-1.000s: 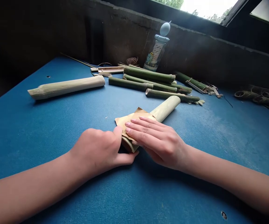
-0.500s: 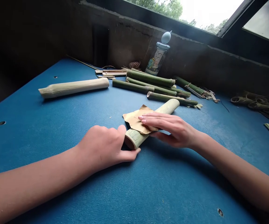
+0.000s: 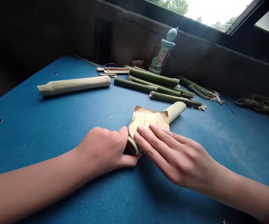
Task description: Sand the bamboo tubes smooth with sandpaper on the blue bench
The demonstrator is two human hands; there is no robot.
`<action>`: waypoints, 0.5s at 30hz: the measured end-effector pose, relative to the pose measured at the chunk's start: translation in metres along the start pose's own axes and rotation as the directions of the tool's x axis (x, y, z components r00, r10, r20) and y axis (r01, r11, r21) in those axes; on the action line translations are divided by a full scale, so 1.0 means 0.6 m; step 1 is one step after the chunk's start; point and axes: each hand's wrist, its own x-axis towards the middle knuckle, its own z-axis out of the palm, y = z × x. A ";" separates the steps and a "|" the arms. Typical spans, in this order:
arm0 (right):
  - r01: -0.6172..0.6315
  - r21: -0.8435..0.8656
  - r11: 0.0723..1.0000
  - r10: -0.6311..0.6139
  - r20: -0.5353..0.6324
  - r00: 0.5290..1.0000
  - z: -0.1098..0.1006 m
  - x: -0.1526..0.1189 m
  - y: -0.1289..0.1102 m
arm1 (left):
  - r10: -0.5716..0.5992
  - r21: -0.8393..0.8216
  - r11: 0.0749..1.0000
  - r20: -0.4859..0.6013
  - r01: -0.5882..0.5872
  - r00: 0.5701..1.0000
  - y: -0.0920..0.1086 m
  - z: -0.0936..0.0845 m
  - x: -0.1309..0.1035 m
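A peeled, pale green bamboo piece (image 3: 176, 111) lies slanted on the blue table, its hollow near end towards me. My left hand (image 3: 104, 146) is closed around that near end, thumb low at the rim and the other fingers mostly hidden behind it. Over the top of the bamboo bends a sheet of sandpaper (image 3: 148, 119), tan backing up, with faint print on it. My right hand (image 3: 171, 152) holds the sandpaper down on the bamboo with long, nearly straight fingers; its thumb is hidden.
Another peeled bamboo piece (image 3: 76, 85) lies at the left. Several green bamboo sticks (image 3: 153, 77) are grouped at the back, before a clear bottle (image 3: 160, 59) with a blue top. Short bamboo tubes (image 3: 251, 102) are at the far right. The table (image 3: 78, 115) has small holes.
My right hand has slid the sandpaper along the bamboo towards me, to its near end. My left hand keeps its grip. The camera view has shifted slightly.
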 end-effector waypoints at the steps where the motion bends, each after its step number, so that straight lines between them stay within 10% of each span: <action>1: 0.008 -0.004 1.000 -0.008 0.002 1.000 -0.002 -0.001 0.001 | -0.002 0.003 1.000 -0.004 0.002 1.000 0.000 0.000 0.000; 15: 0.014 0.092 0.996 -0.014 0.004 1.000 -0.003 0.007 0.002 | -0.055 0.029 0.998 0.185 0.050 0.981 0.012 -0.024 0.003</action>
